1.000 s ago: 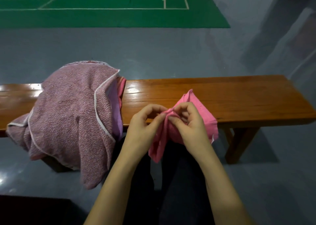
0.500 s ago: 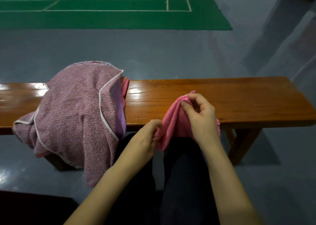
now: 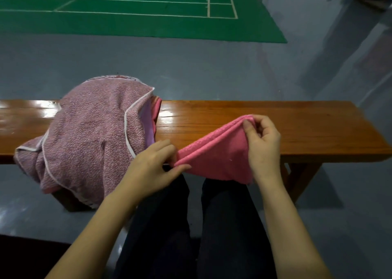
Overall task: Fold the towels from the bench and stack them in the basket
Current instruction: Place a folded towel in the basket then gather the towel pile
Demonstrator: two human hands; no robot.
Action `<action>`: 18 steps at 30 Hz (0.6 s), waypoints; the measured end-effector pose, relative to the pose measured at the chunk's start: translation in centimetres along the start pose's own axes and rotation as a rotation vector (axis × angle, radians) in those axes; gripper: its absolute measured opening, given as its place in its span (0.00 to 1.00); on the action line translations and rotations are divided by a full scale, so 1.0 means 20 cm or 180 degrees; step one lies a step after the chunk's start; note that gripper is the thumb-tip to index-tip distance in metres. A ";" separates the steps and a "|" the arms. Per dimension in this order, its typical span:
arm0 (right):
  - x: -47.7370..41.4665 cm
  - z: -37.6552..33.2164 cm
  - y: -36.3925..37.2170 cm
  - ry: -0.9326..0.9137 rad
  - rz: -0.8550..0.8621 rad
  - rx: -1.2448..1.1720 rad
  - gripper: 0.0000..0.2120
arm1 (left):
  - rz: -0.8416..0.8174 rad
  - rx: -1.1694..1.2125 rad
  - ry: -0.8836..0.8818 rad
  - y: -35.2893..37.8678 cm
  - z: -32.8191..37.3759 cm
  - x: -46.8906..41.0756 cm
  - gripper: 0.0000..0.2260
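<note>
Pink soft cloth towel [image 3: 214, 153]: light, limp; best held at corners.
Left hand [image 3: 152, 164]: pinches lower corner.
Right hand [image 3: 262, 143]: pinches upper corner.

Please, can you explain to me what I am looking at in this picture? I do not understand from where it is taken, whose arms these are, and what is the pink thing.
No machine is here. A person wears one camera on the head, and it looks forward and down, so you see that person's own arms and dark trouser legs from above.

The pink thing is a small pink towel. The left hand pinches its lower left corner, and the right hand pinches its upper corner, so the cloth is stretched between them in front of the wooden bench.

On the bench, to the left, lies a pile with a larger mauve towel on top, partly hanging over the front edge. Some pink and lilac cloth shows under it.

Behind are a grey floor and a green court with white lines. No basket is in view.
</note>
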State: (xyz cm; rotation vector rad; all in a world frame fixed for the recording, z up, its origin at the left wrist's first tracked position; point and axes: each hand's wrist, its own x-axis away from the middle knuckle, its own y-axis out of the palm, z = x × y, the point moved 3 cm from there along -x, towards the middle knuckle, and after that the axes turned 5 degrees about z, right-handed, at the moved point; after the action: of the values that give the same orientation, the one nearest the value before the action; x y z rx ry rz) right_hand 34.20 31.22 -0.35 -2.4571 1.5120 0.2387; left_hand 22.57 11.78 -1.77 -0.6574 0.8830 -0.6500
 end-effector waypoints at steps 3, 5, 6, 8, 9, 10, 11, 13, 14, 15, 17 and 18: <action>0.02 0.01 -0.01 0.0057 0.0040 0.0049 0.04 | 0.0169 0.0279 0.0007 -0.07 -0.01 -0.08 0.13; 0.00 -0.01 -0.03 0.0065 0.0102 0.0011 0.04 | 0.0275 0.0362 -0.0058 -0.14 0.00 -0.15 0.12; -0.01 -0.02 -0.03 0.0028 0.0146 -0.0038 0.03 | 0.0306 0.0304 -0.0054 -0.18 0.00 -0.18 0.12; -0.04 -0.08 -0.05 -0.0123 0.0239 -0.0104 0.02 | 0.0341 0.0107 0.0084 -0.25 0.04 -0.23 0.11; -0.06 -0.12 -0.05 -0.0220 0.0271 -0.0130 0.02 | 0.0356 0.0004 0.0185 -0.29 0.06 -0.26 0.11; -0.07 -0.15 -0.05 -0.0315 0.0289 -0.0146 0.01 | 0.0366 -0.0110 0.0263 -0.32 0.09 -0.29 0.10; -0.08 -0.18 -0.05 -0.0400 0.0302 -0.0154 0.01 | 0.0389 -0.0192 0.0288 -0.35 0.10 -0.31 0.09; -0.09 -0.25 -0.06 -0.0625 0.0379 -0.0105 0.02 | 0.0404 -0.0257 0.0135 -0.41 0.13 -0.36 0.06; -0.10 -0.28 -0.06 -0.0776 0.0434 -0.0033 0.03 | 0.0376 -0.0280 0.0013 -0.43 0.15 -0.38 0.10; -0.11 -0.32 -0.06 -0.0926 0.0472 0.0030 0.03 | 0.0319 -0.0361 -0.0068 -0.45 0.16 -0.40 0.13; -0.12 -0.36 -0.05 -0.1038 0.0431 -0.0017 0.03 | 0.0257 -0.0570 -0.0108 -0.47 0.19 -0.44 0.11; -0.12 -0.38 -0.05 -0.0945 0.0354 -0.0139 0.04 | 0.0286 -0.0513 -0.0151 -0.48 0.19 -0.44 0.08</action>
State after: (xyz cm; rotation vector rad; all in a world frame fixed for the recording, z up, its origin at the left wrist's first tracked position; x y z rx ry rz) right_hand 34.08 31.44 7.75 -2.2480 1.5254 0.6329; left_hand 19.36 13.23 11.35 -0.7700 0.9217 -0.4844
